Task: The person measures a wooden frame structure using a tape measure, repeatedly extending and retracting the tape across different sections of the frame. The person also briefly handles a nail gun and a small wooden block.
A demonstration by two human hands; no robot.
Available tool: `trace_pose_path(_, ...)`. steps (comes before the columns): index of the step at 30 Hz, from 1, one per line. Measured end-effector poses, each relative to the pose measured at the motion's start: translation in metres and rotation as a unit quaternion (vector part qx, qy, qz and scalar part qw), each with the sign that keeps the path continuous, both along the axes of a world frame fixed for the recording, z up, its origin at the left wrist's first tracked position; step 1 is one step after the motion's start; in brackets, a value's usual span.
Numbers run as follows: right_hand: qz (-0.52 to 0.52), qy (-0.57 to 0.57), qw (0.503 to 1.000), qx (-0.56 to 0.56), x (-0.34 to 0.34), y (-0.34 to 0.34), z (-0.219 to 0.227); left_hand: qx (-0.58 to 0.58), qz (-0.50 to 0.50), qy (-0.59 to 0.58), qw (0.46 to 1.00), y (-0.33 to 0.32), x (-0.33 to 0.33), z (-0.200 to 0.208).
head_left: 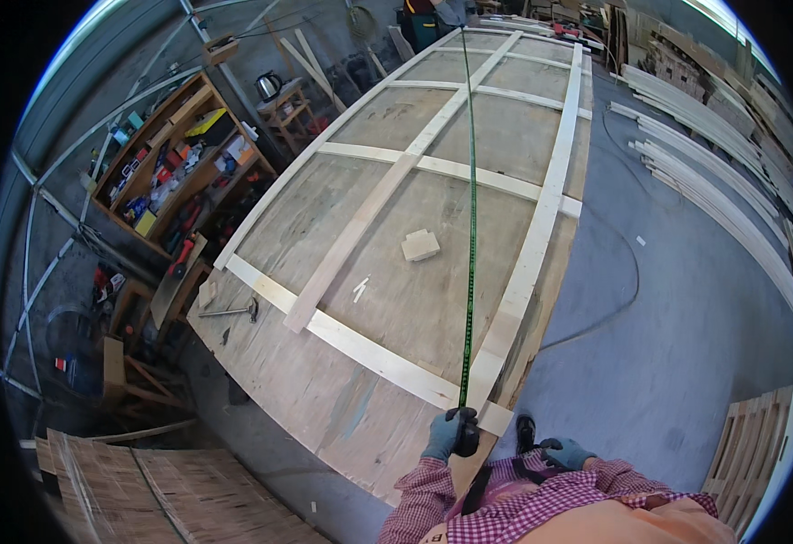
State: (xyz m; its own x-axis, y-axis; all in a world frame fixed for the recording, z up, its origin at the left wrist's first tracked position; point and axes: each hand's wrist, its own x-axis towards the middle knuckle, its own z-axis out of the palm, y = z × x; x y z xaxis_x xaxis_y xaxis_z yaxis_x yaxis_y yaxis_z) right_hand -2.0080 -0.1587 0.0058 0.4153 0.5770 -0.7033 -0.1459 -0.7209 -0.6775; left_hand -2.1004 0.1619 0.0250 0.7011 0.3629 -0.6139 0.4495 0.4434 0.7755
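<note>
My left hand point(443, 435), in a grey-blue glove, is closed around a black tape measure point(466, 439) at the near right corner of a wooden lattice frame point(378, 359). Its green blade point(471, 227) runs out taut along the frame to the far end. There a co-worker's gloved hand point(451, 13) is at the blade's far end. My right hand point(569, 453), gloved too, hangs beside my body with fingers loosely apart and nothing visible in it. Pale slats make up the frame, which lies on a large plywood-topped table point(324, 399).
Inside the frame lie a small wood block point(421, 245) and some white strips point(360, 288). A hammer point(242, 311) rests on the table's left side. Shelves point(188, 118) of tools stand left. Long slats point(723, 195) and a dark cable point(637, 272) lie on the right-hand floor.
</note>
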Motion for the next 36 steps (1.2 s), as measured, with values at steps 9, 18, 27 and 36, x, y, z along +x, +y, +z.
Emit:
trace_pose_path(9,-0.100,0.018,0.994,-0.037,-0.045,-0.020,-0.027,-0.049,0.024,0.004,0.998,0.006,0.004,-0.019)
trace_pose_path(18,-0.051,-0.066,0.993,-0.080,-0.050,0.001,-0.039,-0.018,0.027,0.016,0.999,-0.016,-0.023,-0.031)
trace_pose_path(27,-0.206,-0.131,0.967,0.078,-0.015,0.075,-0.039,-0.033,0.044,0.055,0.997,-0.031,-0.049,-0.022)
trace_pose_path(36,-0.191,-0.004,0.966,0.175,-0.078,0.136,-0.020,-0.200,0.074,-0.003,0.977,-0.068,-0.071,-0.034)
